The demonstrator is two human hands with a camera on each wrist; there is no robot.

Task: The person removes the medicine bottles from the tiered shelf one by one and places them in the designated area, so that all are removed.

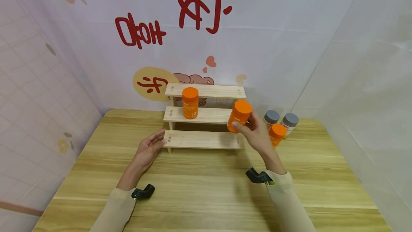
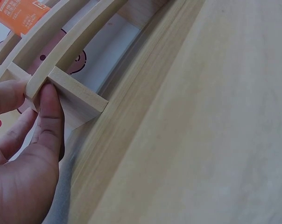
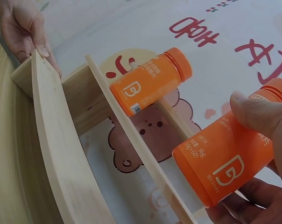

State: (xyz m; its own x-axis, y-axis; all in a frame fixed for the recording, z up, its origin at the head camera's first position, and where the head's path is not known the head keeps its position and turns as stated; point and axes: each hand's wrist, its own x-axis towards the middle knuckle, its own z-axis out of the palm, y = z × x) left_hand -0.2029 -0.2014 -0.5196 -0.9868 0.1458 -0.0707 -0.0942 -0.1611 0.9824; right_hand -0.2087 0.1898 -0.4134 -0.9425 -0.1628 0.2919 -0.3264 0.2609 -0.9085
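A three-tier wooden display stand (image 1: 206,139) is on the table. My left hand (image 1: 150,150) pinches the left end of its lowest board, thumb above and a finger beneath in the left wrist view. My right hand (image 1: 257,133) grips an orange pill bottle (image 1: 239,115), which overlaps the right end of the middle board in the head view. In the right wrist view the thumb lies across the held bottle near its cap, with the other fingers behind. A second orange bottle (image 1: 190,104) stands upright on the middle board, towards the left.
Right of the stand, another orange bottle (image 1: 277,134) and two grey-capped bottles (image 1: 271,116) stand close together, partly behind my right hand. Printed white sheeting (image 1: 273,46) rises behind the wood-grain table (image 1: 199,189) and along both sides.
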